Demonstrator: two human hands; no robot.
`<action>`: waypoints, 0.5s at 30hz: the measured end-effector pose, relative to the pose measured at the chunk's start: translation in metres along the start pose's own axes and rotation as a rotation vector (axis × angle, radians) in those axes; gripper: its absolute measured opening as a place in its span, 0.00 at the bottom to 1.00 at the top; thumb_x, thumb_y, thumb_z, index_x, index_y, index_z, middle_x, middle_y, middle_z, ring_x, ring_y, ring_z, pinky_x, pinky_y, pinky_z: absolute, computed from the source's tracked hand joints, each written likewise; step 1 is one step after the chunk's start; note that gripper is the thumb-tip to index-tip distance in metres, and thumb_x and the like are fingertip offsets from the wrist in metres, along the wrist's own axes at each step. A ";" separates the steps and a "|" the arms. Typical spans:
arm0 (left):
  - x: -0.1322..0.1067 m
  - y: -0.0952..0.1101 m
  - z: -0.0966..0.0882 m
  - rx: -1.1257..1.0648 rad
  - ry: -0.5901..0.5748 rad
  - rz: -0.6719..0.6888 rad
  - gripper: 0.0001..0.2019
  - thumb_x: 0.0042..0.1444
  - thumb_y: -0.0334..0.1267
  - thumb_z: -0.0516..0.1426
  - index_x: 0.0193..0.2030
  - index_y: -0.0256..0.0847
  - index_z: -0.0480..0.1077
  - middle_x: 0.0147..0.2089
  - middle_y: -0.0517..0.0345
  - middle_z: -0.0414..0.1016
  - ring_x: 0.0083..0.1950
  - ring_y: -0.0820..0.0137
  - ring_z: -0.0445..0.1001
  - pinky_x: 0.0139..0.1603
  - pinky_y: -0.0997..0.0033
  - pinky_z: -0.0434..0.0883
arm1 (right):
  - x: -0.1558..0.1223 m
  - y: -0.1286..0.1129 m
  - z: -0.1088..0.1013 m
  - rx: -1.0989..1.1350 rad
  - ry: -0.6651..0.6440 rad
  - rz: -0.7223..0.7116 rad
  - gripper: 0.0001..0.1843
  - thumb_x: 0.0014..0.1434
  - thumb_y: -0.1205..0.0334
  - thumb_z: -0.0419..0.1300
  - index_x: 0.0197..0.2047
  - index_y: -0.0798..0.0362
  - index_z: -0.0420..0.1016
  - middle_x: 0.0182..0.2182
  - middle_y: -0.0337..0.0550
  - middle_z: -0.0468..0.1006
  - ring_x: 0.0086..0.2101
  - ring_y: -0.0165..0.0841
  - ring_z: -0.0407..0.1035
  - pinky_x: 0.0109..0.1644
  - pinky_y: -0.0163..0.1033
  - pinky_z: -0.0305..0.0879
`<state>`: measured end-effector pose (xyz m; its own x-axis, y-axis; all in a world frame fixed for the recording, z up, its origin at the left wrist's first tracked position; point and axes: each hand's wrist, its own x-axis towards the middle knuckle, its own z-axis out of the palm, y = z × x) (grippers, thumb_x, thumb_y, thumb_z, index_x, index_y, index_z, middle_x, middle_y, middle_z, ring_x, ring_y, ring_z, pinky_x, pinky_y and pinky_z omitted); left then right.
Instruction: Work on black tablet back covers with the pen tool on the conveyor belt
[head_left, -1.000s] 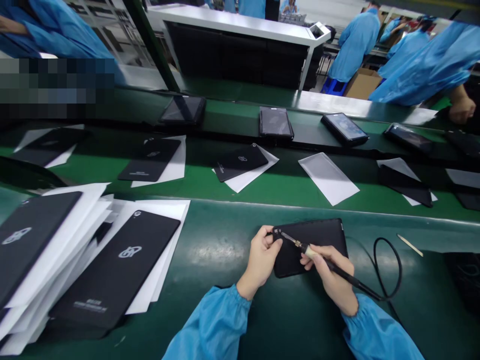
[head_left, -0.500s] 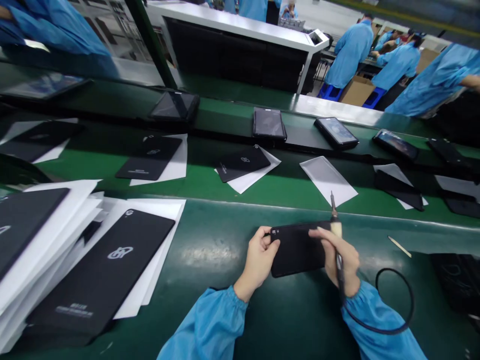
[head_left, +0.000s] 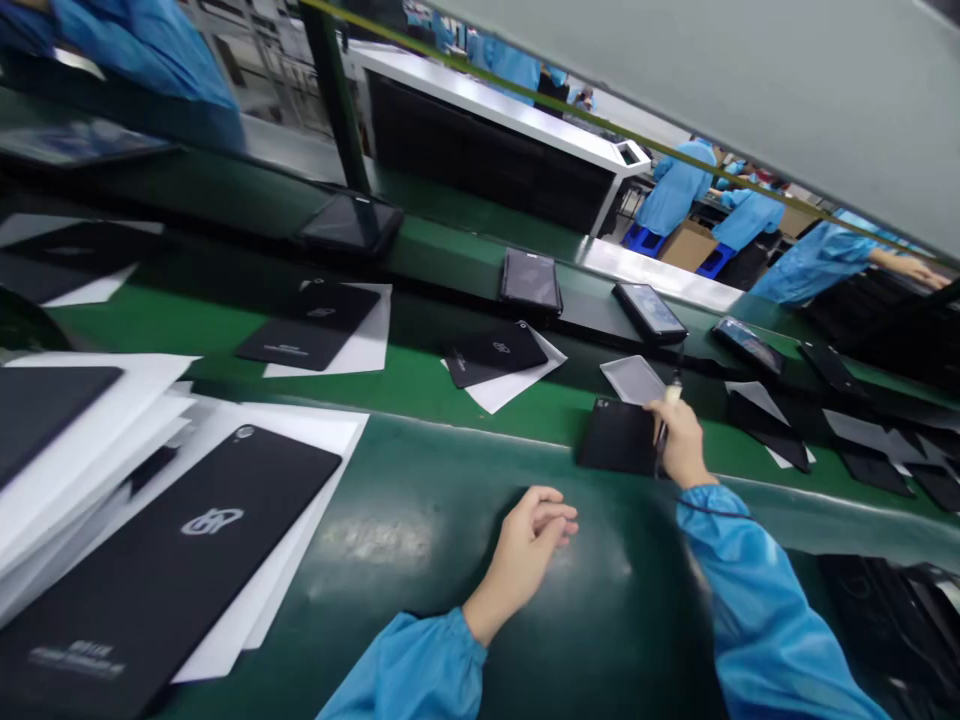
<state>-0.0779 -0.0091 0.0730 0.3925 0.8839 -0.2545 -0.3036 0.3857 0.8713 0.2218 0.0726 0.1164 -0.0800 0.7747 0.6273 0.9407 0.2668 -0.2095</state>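
My right hand (head_left: 681,440) reaches out over the edge of the green belt, closed on a black tablet back cover (head_left: 615,437) by its right end. The same hand also keeps hold of a soldering iron (head_left: 672,392), its pale collar showing above the fingers and its tip pointing away. Behind the cover lies a white sheet (head_left: 631,380), partly hidden by it. Over the green bench, my left hand (head_left: 534,535) holds nothing, its fingers loosely bent and apart from the thumb.
Left of me, a stack of black back covers (head_left: 217,525) is interleaved with white paper (head_left: 330,425). Covers on sheets (head_left: 499,352) line the belt. Tablets (head_left: 529,278) stand along the raised ledge behind. Black items (head_left: 877,620) lie at right. Co-workers in blue (head_left: 679,185) are beyond.
My right hand has carried the back cover and soldering iron forward, from the bench to the belt's edge. My left hand has let go of the cover. The view has tilted.
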 end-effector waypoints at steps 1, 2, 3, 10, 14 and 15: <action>0.000 0.000 0.001 0.014 0.001 0.001 0.11 0.56 0.38 0.61 0.44 0.40 0.67 0.44 0.46 0.81 0.41 0.62 0.81 0.41 0.63 0.76 | 0.014 0.007 0.000 -0.013 0.020 0.004 0.14 0.66 0.64 0.52 0.42 0.51 0.79 0.39 0.50 0.79 0.42 0.44 0.73 0.50 0.51 0.69; -0.001 0.000 0.002 0.029 0.002 0.003 0.09 0.56 0.36 0.60 0.43 0.40 0.67 0.44 0.46 0.81 0.41 0.63 0.81 0.41 0.64 0.76 | 0.028 0.010 0.001 -0.022 0.040 0.007 0.13 0.65 0.64 0.52 0.42 0.51 0.79 0.40 0.51 0.79 0.43 0.45 0.73 0.52 0.53 0.68; -0.001 0.000 0.003 0.042 0.001 0.005 0.08 0.56 0.34 0.59 0.43 0.40 0.67 0.44 0.46 0.81 0.40 0.63 0.81 0.40 0.64 0.75 | 0.039 0.009 0.004 -0.027 0.059 0.008 0.13 0.65 0.64 0.52 0.43 0.52 0.78 0.42 0.52 0.80 0.45 0.45 0.72 0.55 0.54 0.66; -0.003 -0.006 0.009 0.129 0.013 0.049 0.06 0.57 0.28 0.54 0.41 0.39 0.67 0.42 0.48 0.81 0.38 0.65 0.81 0.37 0.67 0.74 | 0.065 -0.086 0.081 0.064 -0.056 -0.069 0.13 0.67 0.56 0.55 0.50 0.52 0.74 0.51 0.52 0.79 0.48 0.43 0.73 0.56 0.49 0.69; -0.003 -0.008 0.010 0.147 0.017 0.080 0.08 0.56 0.26 0.52 0.39 0.39 0.68 0.38 0.51 0.80 0.36 0.66 0.80 0.36 0.69 0.73 | 0.073 -0.150 0.141 0.083 -0.216 -0.128 0.16 0.66 0.54 0.58 0.54 0.51 0.71 0.57 0.53 0.75 0.56 0.45 0.70 0.63 0.54 0.62; -0.004 -0.007 0.010 0.135 0.015 0.088 0.08 0.55 0.25 0.52 0.39 0.39 0.68 0.37 0.52 0.79 0.36 0.67 0.80 0.36 0.70 0.72 | 0.076 -0.162 0.153 0.076 -0.243 -0.127 0.17 0.66 0.53 0.58 0.55 0.51 0.70 0.58 0.54 0.73 0.58 0.47 0.68 0.64 0.57 0.60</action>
<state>-0.0682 -0.0178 0.0718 0.3561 0.9170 -0.1797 -0.2167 0.2681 0.9387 0.0129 0.1758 0.0833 -0.2808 0.8447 0.4556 0.8913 0.4056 -0.2026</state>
